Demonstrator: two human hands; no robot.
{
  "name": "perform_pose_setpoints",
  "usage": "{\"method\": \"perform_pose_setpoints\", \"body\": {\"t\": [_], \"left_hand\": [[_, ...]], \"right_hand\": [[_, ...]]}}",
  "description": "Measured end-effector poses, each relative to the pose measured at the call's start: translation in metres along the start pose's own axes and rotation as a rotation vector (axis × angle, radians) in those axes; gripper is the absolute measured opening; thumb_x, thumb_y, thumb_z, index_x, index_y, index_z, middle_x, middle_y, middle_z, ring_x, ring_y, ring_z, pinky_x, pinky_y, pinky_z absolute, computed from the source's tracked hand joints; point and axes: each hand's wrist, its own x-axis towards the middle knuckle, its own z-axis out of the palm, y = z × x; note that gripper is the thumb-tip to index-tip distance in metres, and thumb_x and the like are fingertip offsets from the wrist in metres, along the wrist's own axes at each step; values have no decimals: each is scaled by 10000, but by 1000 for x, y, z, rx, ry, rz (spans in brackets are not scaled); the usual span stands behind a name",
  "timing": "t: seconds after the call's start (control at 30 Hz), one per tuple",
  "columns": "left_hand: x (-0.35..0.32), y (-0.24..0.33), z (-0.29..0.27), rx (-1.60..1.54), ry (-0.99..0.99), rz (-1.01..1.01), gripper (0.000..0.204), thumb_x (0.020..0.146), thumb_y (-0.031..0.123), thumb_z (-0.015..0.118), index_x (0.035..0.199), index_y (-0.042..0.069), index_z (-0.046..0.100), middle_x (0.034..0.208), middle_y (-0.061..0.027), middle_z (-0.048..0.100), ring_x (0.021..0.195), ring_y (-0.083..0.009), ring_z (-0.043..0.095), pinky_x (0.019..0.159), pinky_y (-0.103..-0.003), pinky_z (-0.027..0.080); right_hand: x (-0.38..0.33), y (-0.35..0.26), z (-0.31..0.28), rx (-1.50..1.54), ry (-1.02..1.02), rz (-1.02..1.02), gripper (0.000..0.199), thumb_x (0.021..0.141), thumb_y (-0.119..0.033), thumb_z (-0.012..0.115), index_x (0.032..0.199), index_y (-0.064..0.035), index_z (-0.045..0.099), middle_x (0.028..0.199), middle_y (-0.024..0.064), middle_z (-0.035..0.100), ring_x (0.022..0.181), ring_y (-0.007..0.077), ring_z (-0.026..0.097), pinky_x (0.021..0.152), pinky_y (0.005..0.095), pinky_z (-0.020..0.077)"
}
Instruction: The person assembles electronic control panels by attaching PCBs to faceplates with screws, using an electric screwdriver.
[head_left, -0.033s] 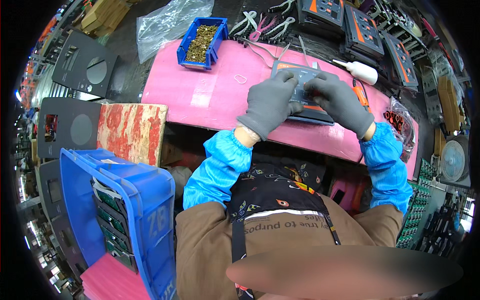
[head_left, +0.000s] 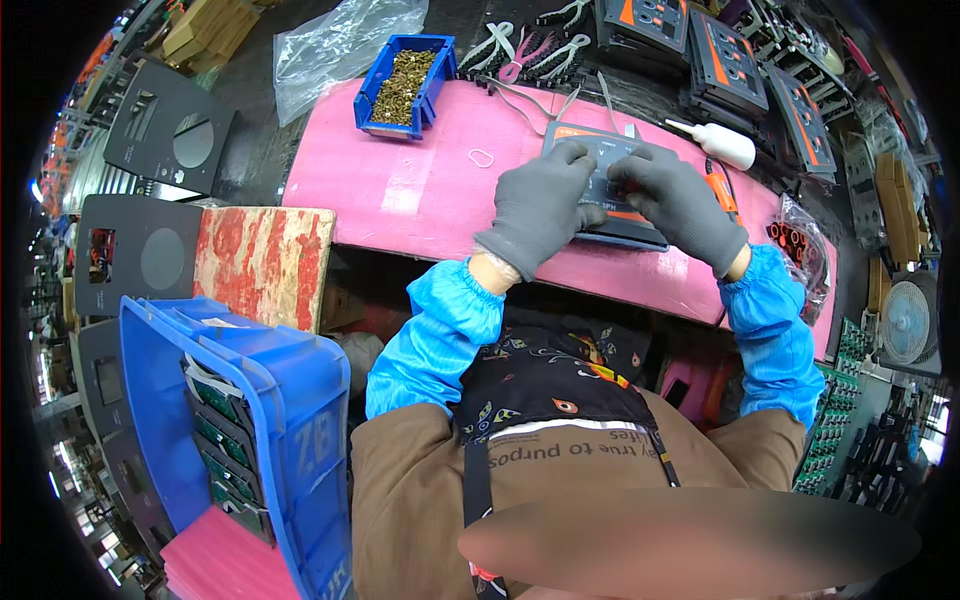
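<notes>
A dark grey control panel [head_left: 607, 150] with orange stripes lies on the pink foam sheet [head_left: 440, 215], flat grey cables at its far edge. My left hand [head_left: 540, 208], in a grey glove, grips the panel's left side, thumb across its face and fingers bent over it. From the right, my gloved right hand [head_left: 685, 205] rests on the panel with bent fingers closed near its middle. Whatever sits under those fingertips is hidden. Just right of that hand lies an orange tool [head_left: 721, 190] with a dark cord.
A blue bin [head_left: 405, 88] of small brass-coloured parts, a rubber band [head_left: 481, 158] and a white squeeze bottle [head_left: 725, 144] are on the bench. Stacked panels [head_left: 728, 65] stand at far right. A blue crate [head_left: 300, 400] with circuit boards is at near left.
</notes>
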Motion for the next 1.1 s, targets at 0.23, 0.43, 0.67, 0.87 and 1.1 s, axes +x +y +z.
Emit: {"method": "perform_pose_setpoints", "body": {"t": [0.23, 0.43, 0.67, 0.87, 1.1], "left_hand": [[-1, -1, 1, 2, -15, -15, 535, 659, 375, 784, 1072, 86, 602, 1176, -45, 581, 905, -264, 646, 678, -398, 529], [0, 3, -4, 18, -64, -46, 572, 675, 372, 768, 1143, 90, 599, 1211, -45, 577, 924, -271, 647, 728, -377, 531], [-1, 2, -5, 11, -60, -43, 561, 674, 378, 766, 1132, 97, 604, 1208, -38, 578, 906, -274, 651, 718, -376, 534], [1, 2, -4, 1, -54, -38, 553, 670, 384, 768, 1120, 103, 610, 1195, -37, 583, 890, -275, 653, 706, -379, 536], [0, -5, -13, -211, 60, -3, 517, 729, 259, 742, 1194, 98, 584, 1172, -63, 588, 947, -223, 647, 760, -338, 530]], "right_hand": [[4, 6, 5, 13, -17, 9, 221, 715, 42, 643, 921, -19, 595, 882, 137, 602, 859, 311, 595, 763, 380, 493], [4, 9, 9, -12, 25, -19, 191, 708, 8, 662, 889, -24, 607, 854, 152, 603, 811, 339, 595, 734, 404, 491], [5, 12, 16, -57, 8, 4, 194, 714, 16, 662, 894, -28, 608, 855, 141, 601, 812, 329, 590, 722, 393, 487], [6, 17, 18, -92, 0, -16, 195, 707, 5, 671, 890, -30, 613, 846, 143, 601, 804, 333, 590, 703, 401, 485], [12, 10, 12, -108, -39, -7, 237, 692, -9, 686, 918, -25, 615, 867, 154, 602, 830, 339, 590, 720, 397, 488]]}}
